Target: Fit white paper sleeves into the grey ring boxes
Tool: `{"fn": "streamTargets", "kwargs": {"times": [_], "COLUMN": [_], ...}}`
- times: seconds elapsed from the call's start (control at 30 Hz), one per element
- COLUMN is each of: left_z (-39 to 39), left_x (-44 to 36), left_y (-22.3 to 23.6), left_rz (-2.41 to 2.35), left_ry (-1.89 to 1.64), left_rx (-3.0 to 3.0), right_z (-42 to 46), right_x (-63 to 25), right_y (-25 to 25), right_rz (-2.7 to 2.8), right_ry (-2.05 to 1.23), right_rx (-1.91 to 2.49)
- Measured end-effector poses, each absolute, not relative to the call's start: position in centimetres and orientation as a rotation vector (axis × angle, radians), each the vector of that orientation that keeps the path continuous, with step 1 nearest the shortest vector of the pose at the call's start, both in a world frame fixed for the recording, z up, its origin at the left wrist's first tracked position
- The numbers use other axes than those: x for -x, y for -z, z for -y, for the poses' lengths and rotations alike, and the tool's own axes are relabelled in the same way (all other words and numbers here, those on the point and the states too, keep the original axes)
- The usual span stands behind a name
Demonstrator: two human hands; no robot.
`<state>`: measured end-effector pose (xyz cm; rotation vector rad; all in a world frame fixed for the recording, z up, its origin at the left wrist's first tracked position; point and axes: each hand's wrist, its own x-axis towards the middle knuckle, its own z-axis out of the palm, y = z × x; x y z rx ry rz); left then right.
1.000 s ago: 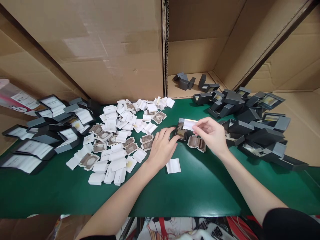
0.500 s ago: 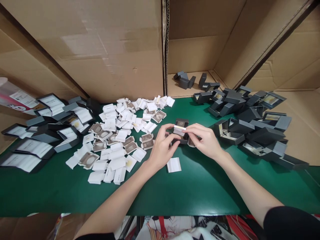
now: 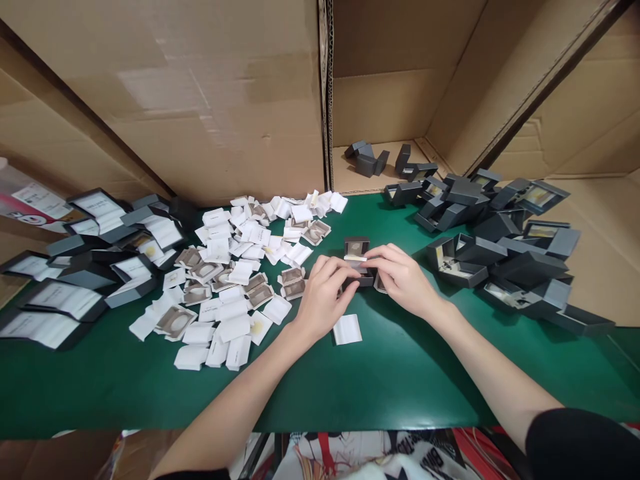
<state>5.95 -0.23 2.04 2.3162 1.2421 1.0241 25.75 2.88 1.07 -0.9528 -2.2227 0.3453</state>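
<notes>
A small dark box (image 3: 357,247) stands with its lid raised at the middle of the green table. Over its base, a folded white card insert (image 3: 356,259) is pinched between my two hands. My left hand (image 3: 326,287) grips the insert's left side, fingers curled. From the right, my right hand (image 3: 400,275) has thumb and fingertips closed on the other end. Part of the box's base is hidden by my fingers. Just below my hands lies a loose white card piece (image 3: 347,329).
Many white card inserts (image 3: 225,308) are heaped to the left, some showing grey cavities. Open dark boxes with white linings (image 3: 70,297) pile at far left. More open dark boxes (image 3: 530,267) crowd the right. Cardboard walls (image 3: 240,100) rise behind.
Both hands stay at the box. The insert has come slightly lower against it, and the right fingers have shifted a little left. The whole view has moved slightly.
</notes>
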Motion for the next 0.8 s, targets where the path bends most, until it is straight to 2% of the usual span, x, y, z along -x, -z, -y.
{"fn": "streamTargets", "kwargs": {"times": [0.3, 0.8], "left_z": [0.08, 0.02], "left_x": [-5.67, -5.61], "left_y": [-2.03, -1.92], "left_rz": [-1.310, -1.264], "left_ry": [-0.749, -0.688], "left_rx": [-2.651, -2.758], "right_z": [-2.26, -2.03], "right_x": [-25.22, -24.75], "right_y": [-1.19, -1.41], "right_rz": [2.329, 2.344], "right_ry": [-0.064, 0.092], "right_rx": [1.098, 1.122]}}
